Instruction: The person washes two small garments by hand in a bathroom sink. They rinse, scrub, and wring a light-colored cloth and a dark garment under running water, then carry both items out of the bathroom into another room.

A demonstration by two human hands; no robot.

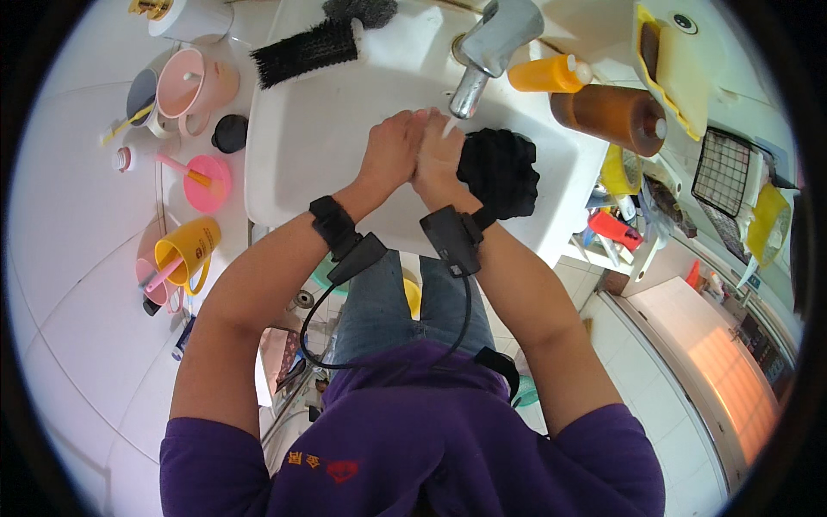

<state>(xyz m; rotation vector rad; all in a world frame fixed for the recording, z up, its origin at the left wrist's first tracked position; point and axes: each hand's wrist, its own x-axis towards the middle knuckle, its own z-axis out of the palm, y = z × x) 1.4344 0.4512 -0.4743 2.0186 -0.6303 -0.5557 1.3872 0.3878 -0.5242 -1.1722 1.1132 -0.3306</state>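
Over the white sink (310, 148), my left hand (393, 143) and my right hand (439, 152) press against each other, with fingertips pointing towards the tap. A thin stream of water falls from the chrome faucet (481, 58) onto my right hand. Crumpled black cloth (497, 171) lies in the basin just right of that hand. I cannot see whether anything is held between the palms. A black-bristled brush (307, 52) rests at the far left of the sink, beside a dark grey scrubber (362, 11).
Left of the sink stand a pink mug (194, 84), a round black lid (230, 134), a pink bowl with a brush (207, 184) and a yellow cup (187, 249). An orange bottle (546, 73) and a brown bottle (604, 117) lie along the right rim. Wrist devices trail a black cable (310, 336).
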